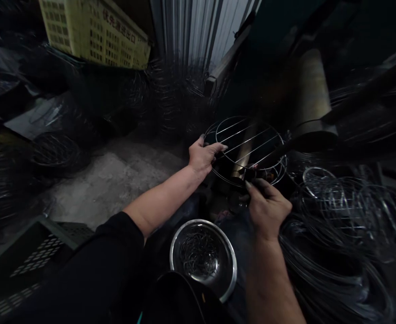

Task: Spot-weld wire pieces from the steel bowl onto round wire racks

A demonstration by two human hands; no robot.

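Observation:
A round wire rack (248, 144) with parallel bars and a double rim stands in front of me, over a dark machine part. My left hand (202, 155) grips its left rim, fingers curled over the wire. Closed at the rack's near lower rim, my right hand (267, 204) has its fingertips pinched there on the wire or on some small piece that I cannot make out. Below my hands sits a steel bowl (202, 256) holding several small bent wire pieces.
Heaps of wire rings (346, 211) and finished racks lie to the right. A stack of wire frames (171, 99) stands behind, under a yellow crate (93, 31). A brass-coloured cylinder (314, 94) and a dark bar (362, 96) rise at right. Concrete floor (110, 180) lies left, beside a perforated tray (32, 256).

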